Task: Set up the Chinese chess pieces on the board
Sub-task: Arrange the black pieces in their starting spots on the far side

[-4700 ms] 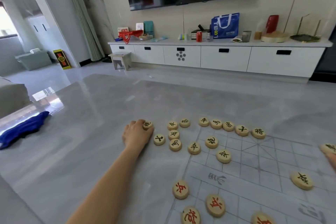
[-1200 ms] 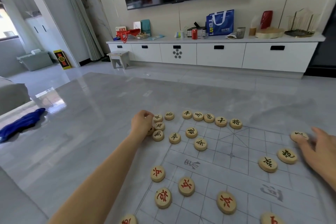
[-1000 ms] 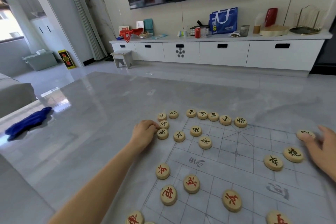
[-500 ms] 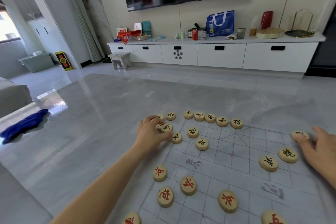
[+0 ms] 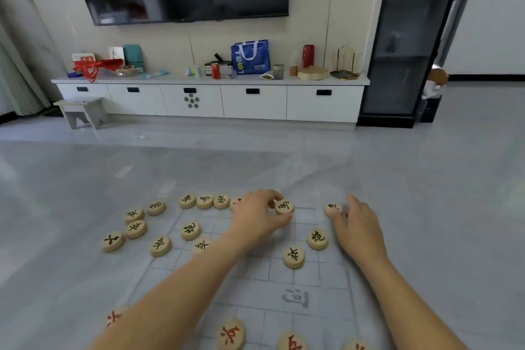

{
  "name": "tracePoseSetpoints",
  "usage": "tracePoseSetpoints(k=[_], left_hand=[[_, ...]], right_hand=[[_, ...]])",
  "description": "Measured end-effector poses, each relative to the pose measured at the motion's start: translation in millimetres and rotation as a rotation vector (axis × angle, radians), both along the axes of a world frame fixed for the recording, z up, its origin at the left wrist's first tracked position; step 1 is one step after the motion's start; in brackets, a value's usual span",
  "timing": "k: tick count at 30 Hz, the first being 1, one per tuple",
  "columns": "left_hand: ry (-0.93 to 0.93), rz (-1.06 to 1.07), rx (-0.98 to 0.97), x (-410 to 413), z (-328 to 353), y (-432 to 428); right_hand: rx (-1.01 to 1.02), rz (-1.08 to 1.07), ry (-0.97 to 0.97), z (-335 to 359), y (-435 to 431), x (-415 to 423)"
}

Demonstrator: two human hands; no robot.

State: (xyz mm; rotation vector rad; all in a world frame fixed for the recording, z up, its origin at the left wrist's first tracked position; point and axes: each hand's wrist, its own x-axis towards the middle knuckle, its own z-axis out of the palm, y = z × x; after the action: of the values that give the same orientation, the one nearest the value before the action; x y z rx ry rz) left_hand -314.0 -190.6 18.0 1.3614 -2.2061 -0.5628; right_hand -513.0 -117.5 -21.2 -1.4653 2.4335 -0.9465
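A pale, thin chess board [image 5: 295,278] with grey grid lines lies on the grey table. My left hand [image 5: 257,217] reaches across its far row and pinches a round wooden black-lettered piece [image 5: 284,206] between thumb and fingers. My right hand [image 5: 356,229] rests at the far right, fingertips touching another black piece [image 5: 333,209]. Three black pieces [image 5: 204,201] line the far edge. Two more [image 5: 317,239] [image 5: 293,256] sit on the right half. Several loose black pieces [image 5: 135,229] lie left of the board. Red-lettered pieces [image 5: 230,334] sit near me.
The glossy grey table [image 5: 85,193] extends far left and beyond the board. Past it stand a white low cabinet [image 5: 210,101] with clutter, a small stool [image 5: 82,111], a wall television and a dark glass cabinet [image 5: 403,37] on the right.
My left hand has lifted a black piece from the loose group at the left and carried it right along the far row. The view has swung right; my right hand stays by its piece.
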Motion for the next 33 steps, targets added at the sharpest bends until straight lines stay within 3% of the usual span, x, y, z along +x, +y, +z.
tracePoseSetpoints(k=[7, 17, 23, 33], left_hand=[[-0.139, 0.017, -0.006, -66, -12, -6], [-0.29, -0.001, -0.014, -63, -16, -10], [-0.239, 0.104, -0.089, 14, -7, -1], [-0.074, 0.459, 0.004, 189, -4, 8]], right_hand=[[-0.019, -0.004, 0.03, -1, 1, 3], [-0.01, 0.006, 0.04, 0, 1, 5], [0.028, 0.009, 0.06, -2, -2, 7], [0.063, -0.012, 0.12, -3, -5, 1]])
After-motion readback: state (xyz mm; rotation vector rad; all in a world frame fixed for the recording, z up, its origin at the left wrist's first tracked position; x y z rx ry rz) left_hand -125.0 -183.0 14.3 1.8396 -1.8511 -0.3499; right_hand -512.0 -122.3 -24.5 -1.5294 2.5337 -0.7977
